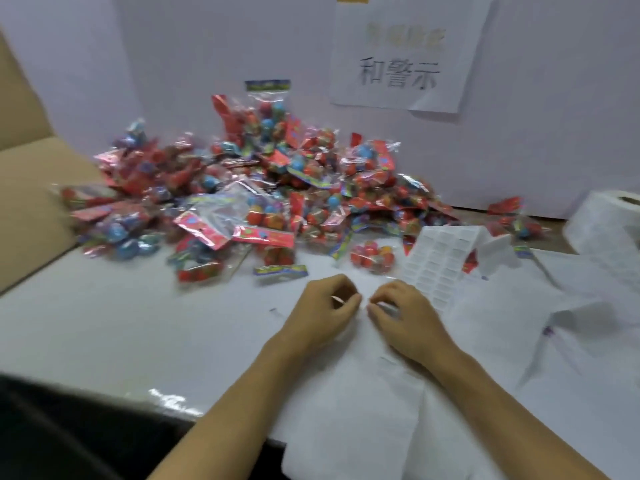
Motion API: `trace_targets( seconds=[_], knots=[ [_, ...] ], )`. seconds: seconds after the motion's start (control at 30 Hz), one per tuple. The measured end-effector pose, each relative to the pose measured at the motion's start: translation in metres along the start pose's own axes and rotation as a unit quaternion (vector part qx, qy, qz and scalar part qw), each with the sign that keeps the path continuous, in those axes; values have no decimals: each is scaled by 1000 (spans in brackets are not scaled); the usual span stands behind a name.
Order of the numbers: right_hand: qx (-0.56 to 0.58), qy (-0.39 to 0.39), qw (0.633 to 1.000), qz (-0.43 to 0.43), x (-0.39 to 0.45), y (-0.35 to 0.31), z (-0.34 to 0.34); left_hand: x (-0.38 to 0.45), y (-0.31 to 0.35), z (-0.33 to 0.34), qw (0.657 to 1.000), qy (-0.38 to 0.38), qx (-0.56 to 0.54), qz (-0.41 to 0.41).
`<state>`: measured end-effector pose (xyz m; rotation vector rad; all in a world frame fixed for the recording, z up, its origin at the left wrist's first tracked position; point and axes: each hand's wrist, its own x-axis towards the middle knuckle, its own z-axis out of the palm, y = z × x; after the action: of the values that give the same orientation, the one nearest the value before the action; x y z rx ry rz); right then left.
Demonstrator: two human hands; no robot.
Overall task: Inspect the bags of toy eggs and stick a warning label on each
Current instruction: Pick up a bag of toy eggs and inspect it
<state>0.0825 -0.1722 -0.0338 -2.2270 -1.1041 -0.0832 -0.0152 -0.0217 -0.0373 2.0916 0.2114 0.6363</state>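
A big heap of clear bags of coloured toy eggs with red header cards lies at the back of the white table. One small bag of eggs sits apart, just beyond my hands. A strip of white warning labels runs from it to the right of my right hand. My left hand and right hand meet fingertip to fingertip at the table's middle, fingers curled. Each pinches a small white sliver that looks like a label; blur hides the details.
A label roll stands at the far right with loose white backing paper spread below it. A cardboard box flap lies at the left. A white wall with a printed paper sign closes the back.
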Motion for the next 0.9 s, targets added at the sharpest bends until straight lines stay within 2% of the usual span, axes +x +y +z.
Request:
trace_targets(
  seconds=[0.1,0.17,0.23,0.3,0.33,0.37,0.43,0.5,0.67,0.77,0.83,0.9],
  knots=[
    [48,5,998,30,-1,-2,-3,0,-2,-2,998,40,46,2],
    [73,1,996,52,-1,-2,-5,3,-3,-11,986,126,105,7],
    [95,-3,993,64,-2,-2,-5,10,-4,-24,960,241,143,10],
    [111,-6,991,70,-3,-1,-5,16,-6,-36,934,341,99,-33],
    [113,-11,991,71,-3,-1,-5,19,-9,-41,923,372,47,-80],
    [113,-17,991,73,-3,-2,-6,22,-12,-46,914,382,-7,-135],
    [115,-23,990,77,-4,-2,-6,26,-20,-53,906,346,-95,-222],
    [121,-28,989,82,-4,-2,-8,28,-25,-57,901,315,-154,-255],
    [121,-35,988,90,-3,-1,-10,28,-20,-55,883,362,-197,-226],
    [135,-33,986,94,-3,-1,-10,22,-16,-57,874,421,-185,-155],
    [152,-28,983,102,-4,-2,-10,19,-15,-59,879,407,-224,-109],
    [167,-22,979,117,-4,-1,-9,20,-14,-58,871,357,-325,-97]
  ],
)
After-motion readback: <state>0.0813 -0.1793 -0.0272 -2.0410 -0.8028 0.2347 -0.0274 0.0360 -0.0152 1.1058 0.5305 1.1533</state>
